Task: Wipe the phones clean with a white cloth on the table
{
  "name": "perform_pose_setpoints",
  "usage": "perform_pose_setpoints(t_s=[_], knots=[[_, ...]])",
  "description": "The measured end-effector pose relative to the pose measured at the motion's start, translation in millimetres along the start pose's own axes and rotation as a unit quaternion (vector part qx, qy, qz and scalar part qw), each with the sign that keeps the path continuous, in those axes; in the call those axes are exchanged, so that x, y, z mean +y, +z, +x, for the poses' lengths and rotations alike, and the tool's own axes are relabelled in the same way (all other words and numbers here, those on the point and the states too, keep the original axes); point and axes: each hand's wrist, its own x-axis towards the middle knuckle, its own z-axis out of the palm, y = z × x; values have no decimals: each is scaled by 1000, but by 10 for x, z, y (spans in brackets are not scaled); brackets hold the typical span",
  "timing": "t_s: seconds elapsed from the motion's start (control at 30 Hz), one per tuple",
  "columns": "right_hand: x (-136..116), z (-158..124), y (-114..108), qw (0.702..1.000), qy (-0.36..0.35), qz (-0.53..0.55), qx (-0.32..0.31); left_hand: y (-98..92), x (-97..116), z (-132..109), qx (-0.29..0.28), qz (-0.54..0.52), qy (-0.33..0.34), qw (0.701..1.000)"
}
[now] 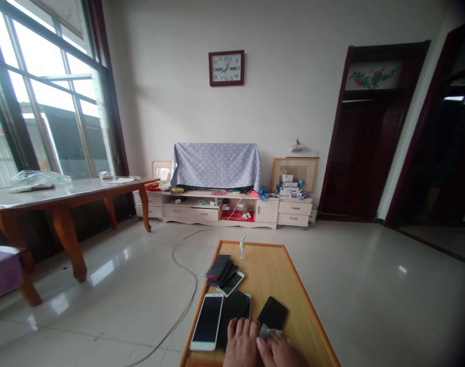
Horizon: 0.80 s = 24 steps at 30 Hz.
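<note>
Both my hands rest at the near end of a low wooden table (293, 295). My left hand (242, 344) lies flat, fingers stretched, on a black phone (236, 308). My right hand (283, 351) sits beside it, fingers pressed on a small pale cloth or paper (266, 332) at the lower edge of a second black phone (273, 313). A white phone (208, 321) lies to the left. Farther along the table are another phone (232, 283), a blurred dark stack (220, 270) and a small spray bottle (242, 248).
A white cable (184, 275) snakes over the tiled floor left of the low table. A long wooden table (67, 196) stands by the window at left. A TV cabinet (220, 206) with a cloth-covered screen lines the far wall; dark doors stand at right.
</note>
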Motion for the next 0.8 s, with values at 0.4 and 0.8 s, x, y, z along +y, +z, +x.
perform_pose_setpoints(t_s=[0.4, 0.8], knots=[[124, 123, -99, 999, -24, -22, -5, -24, 7, -1, 15, -30, 16, 999], [448, 71, -54, 999, -5, -18, 34, -22, 6, -32, 25, -32, 35, 999]])
